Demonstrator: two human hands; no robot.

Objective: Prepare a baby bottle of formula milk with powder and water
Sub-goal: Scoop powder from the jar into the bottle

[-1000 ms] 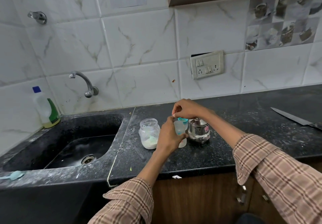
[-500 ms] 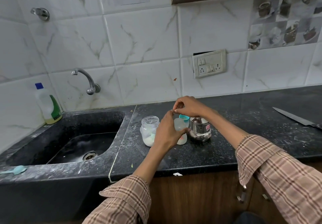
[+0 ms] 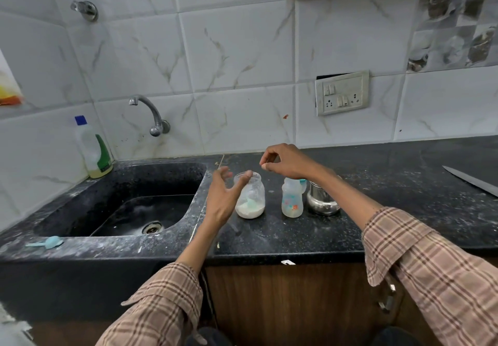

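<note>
Your left hand [image 3: 225, 197] hangs in the air with its fingers spread and relaxed, holding nothing, just left of the clear glass jar with white powder in its bottom [image 3: 250, 197]; its thumb tip shows in front of the jar's rim, and you cannot tell from this view whether it touches the glass. Your right hand [image 3: 285, 161] floats above and behind the jar, to its right, fingers curled with thumb and forefinger drawn together; whether they pinch anything is too small to tell.

The small translucent plastic baby bottle with coloured print [image 3: 292, 197] stands upright on the speckled black stone counter [image 3: 404, 197], just right of the jar and free of both hands. A squat shiny steel pot [image 3: 322, 201] stands further right of the jar, beside the bottle.

Well left of the jar, a light blue plastic scoop [image 3: 47, 242] lies on the front edge of the black sink [image 3: 116, 197].
</note>
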